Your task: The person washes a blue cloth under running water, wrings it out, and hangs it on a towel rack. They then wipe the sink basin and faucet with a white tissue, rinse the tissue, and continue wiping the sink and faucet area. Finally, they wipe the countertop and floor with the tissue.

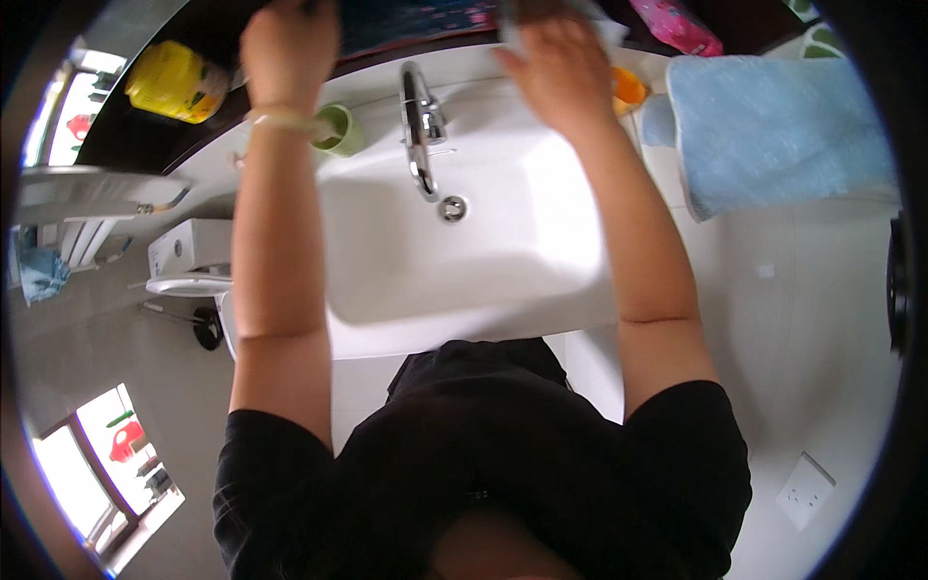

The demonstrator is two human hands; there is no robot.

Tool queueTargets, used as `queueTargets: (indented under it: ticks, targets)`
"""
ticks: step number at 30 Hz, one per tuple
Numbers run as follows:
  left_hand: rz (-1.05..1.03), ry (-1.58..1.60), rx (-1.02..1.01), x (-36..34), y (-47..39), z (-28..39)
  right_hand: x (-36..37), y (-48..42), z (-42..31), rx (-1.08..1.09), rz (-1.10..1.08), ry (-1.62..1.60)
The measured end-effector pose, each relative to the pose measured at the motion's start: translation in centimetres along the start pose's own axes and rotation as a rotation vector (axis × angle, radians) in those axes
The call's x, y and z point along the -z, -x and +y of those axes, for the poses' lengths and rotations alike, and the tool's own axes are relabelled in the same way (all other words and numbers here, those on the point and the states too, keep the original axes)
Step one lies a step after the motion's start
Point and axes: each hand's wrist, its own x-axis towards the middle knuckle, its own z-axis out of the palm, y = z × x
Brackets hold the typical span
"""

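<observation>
Both my arms reach over a white washbasin point(435, 290) to the dark shelf point(239, 138) behind it. My left hand point(293, 43), with a pale bangle point(279, 118) at the wrist, is at the top edge beside a dark blue patterned item point(417, 25); its fingers are mostly cut off. Blurred, my right hand point(562, 69) lies over a whitish, see-through item point(609, 29) right of the patterned one. Whether either hand grips anything cannot be seen. A chrome faucet point(417, 130) stands between my arms, above the drain point(453, 209).
A green cup point(339, 132) stands by my left wrist, an orange cup point(627, 90) by my right. A yellow container point(174, 81) is far left; a pink package point(678, 25) lies at the upper right. A light blue towel point(783, 138) hangs right. A toilet point(192, 283) is at left.
</observation>
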Motion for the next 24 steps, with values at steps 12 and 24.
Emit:
queueTargets:
  ticks: [12, 24]
  targets:
    - [0.348, 0.077, -0.064, 2.2, 5.1, -2.7, 1.7, 10.5, -5.3, 0.115, 0.247, -0.447]
    - [-0.05, 0.517, -0.137, 1.9, 1.9, -1.7, 0.5, 5.0, -14.9, 0.28, 0.089, -0.514]
